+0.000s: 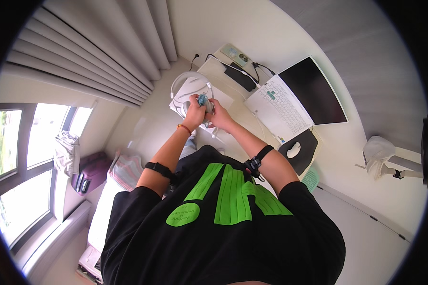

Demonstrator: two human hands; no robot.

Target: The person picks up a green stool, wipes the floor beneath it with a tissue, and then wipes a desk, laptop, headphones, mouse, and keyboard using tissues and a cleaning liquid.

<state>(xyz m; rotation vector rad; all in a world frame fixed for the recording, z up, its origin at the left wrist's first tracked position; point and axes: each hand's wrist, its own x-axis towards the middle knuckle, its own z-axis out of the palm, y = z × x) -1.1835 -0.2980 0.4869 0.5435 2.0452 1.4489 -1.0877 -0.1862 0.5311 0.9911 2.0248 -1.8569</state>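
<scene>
Both my hands meet over the near left part of the desk, in front of a pair of white over-ear headphones (192,74). My left hand (195,113) and my right hand (219,115) are closed around a small item with a crumpled light-blue part (202,99) sticking up between them; what it is exactly I cannot tell. A grey-white rounded piece shows between the fingers. Beneath lies a white flat box or sheet (223,98). Below my hands hangs a thin white cable with a small round end (214,136).
To the right stands an open white laptop (281,107), with a white mouse (294,150) on a dark mouse pad (301,160) beside it. A black power adapter (240,77), cables and a phone in a pale case (232,52) lie at the back. A grey curtain (103,46) hangs left.
</scene>
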